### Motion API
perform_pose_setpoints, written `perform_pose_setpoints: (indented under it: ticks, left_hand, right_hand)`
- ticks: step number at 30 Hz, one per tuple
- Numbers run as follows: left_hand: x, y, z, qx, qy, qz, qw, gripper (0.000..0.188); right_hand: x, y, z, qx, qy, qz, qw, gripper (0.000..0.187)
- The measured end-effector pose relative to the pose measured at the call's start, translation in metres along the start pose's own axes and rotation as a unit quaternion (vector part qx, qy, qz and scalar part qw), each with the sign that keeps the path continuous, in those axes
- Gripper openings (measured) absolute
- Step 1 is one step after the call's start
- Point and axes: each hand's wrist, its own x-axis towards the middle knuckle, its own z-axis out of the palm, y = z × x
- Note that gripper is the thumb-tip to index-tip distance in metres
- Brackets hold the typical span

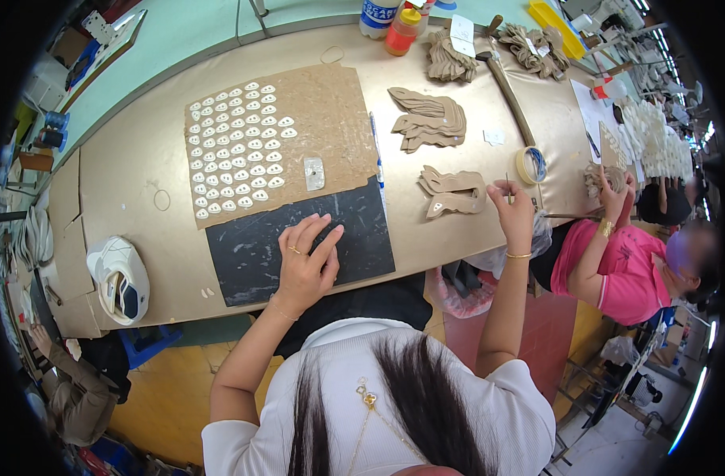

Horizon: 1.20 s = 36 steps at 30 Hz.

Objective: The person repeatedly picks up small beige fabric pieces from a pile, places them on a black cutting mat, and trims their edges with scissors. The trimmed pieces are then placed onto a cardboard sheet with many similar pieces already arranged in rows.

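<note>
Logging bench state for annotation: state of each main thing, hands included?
Left hand: open, over black mat
Right hand: pinching; contents unclear
Black mat: flat, scuffed
White pieces: laid out in rows
Brown board: flat
Larger beige stack: fanned
Smaller beige stack: fanned
Yellow-topped bottle: capped
Tape roll: lying flat

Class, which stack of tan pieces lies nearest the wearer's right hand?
The near stack, just left of the right hand; the other stacks lie farther up the table.
</note>
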Motion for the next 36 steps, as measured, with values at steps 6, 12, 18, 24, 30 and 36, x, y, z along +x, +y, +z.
perform_pose_setpoints:
  ticks: [6,12,18,24,30,36]
  left_hand:
    - [-0.001,0.0,-0.005,0.087,-0.033,-0.071,0.993,0.055]
    - [-0.003,-0.008,-0.002,0.141,-0.045,-0.093,0.985,0.06]
    - [-0.002,-0.008,0.002,0.153,-0.046,-0.112,0.981,0.062]
    - [-0.004,-0.009,0.003,0.146,-0.045,-0.113,0.982,0.062]
    - [-0.005,-0.009,0.004,0.141,-0.048,-0.114,0.982,0.062]
    - [-0.005,-0.01,0.004,0.136,-0.04,-0.108,0.984,0.062]
  right_hand:
    - [0.01,-0.072,0.025,0.043,-0.035,-0.078,0.995,0.035]
    - [0.041,-0.195,0.096,-0.054,-0.014,-0.477,0.877,0.018]
    - [0.072,-0.269,0.15,-0.147,-0.026,-0.667,0.73,0.011]
    - [0.07,-0.291,0.162,-0.199,-0.078,-0.726,0.654,0.009]
    - [0.065,-0.304,0.161,-0.252,-0.109,-0.757,0.593,0.007]
    - [0.086,-0.307,0.174,-0.241,-0.236,-0.674,0.657,0.005]
